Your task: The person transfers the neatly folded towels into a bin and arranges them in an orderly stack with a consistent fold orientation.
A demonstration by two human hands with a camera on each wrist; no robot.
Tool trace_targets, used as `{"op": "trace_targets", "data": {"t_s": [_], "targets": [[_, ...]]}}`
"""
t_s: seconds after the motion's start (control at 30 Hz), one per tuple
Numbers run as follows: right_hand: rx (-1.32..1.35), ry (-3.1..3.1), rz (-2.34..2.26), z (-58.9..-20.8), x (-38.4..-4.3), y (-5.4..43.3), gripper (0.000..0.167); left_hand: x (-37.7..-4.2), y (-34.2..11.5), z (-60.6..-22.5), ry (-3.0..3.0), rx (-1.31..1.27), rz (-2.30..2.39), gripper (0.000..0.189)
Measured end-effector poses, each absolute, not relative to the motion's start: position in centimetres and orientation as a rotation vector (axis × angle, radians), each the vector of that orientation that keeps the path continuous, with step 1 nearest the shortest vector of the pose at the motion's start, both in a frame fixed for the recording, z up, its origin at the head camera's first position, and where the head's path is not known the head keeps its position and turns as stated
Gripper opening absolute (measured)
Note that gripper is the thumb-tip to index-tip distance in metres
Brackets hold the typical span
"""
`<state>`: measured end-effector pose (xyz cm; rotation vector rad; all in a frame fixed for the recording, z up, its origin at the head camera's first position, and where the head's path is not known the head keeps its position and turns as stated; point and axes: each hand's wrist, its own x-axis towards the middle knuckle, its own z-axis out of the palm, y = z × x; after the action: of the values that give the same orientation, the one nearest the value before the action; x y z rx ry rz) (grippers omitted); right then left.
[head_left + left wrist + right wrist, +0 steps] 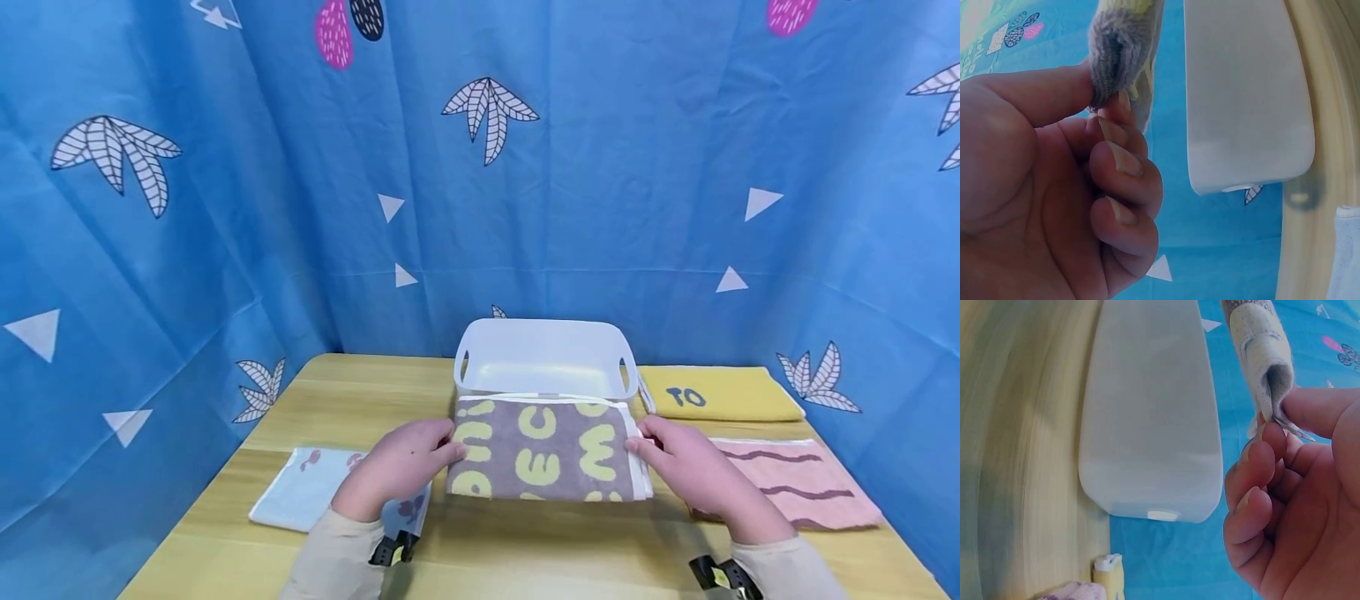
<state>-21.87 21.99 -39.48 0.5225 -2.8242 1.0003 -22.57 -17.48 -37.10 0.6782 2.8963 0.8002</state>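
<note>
The thing in the hands is a folded towel (543,454), a soft cloth of greyish purple with yellow letters and a pale border along its right side. It has the shape of a wide rectangle; seen from the left wrist, its folded end is thick and rounded, with a looped, fluffy surface. Behind it stands a white basket (543,358), smooth like plastic, with rounded corners and a handle opening at each short end. The table (540,550) shows a light wood grain, and the blue curtain (637,167) carries printed leaves and triangles.

The left hand (405,462) pinches the left end of the towel between the thumb and the index finger, while its other fingers are curled below. The right hand (690,467) does the same at the right end, on the pale border. The two hands are well apart, with the towel stretched between them.

The towel is held up above the table, in front of the basket, and it hides the lower part of it; both wrist views show a gap between the two. Under the left forearm lies a light blue towel (300,492). Beyond the right hand lie a striped pink towel (802,487) and a yellow towel (727,396), both folded.
</note>
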Motion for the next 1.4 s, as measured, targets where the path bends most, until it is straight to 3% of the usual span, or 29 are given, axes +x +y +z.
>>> {"op": "trace_targets", "data": {"t_s": [1.1,1.4], "targets": [[0.461,-2.847,1.079,-38.9,-24.8,21.2,0.022,-26.0,-17.3,-38.7,2.916,0.546,0.933,0.025],[0.403,-2.871,1.135,-38.5,-25.7,21.3,0.028,-27.4,-16.8,-38.1,2.898,0.479,0.968,0.025]]}}
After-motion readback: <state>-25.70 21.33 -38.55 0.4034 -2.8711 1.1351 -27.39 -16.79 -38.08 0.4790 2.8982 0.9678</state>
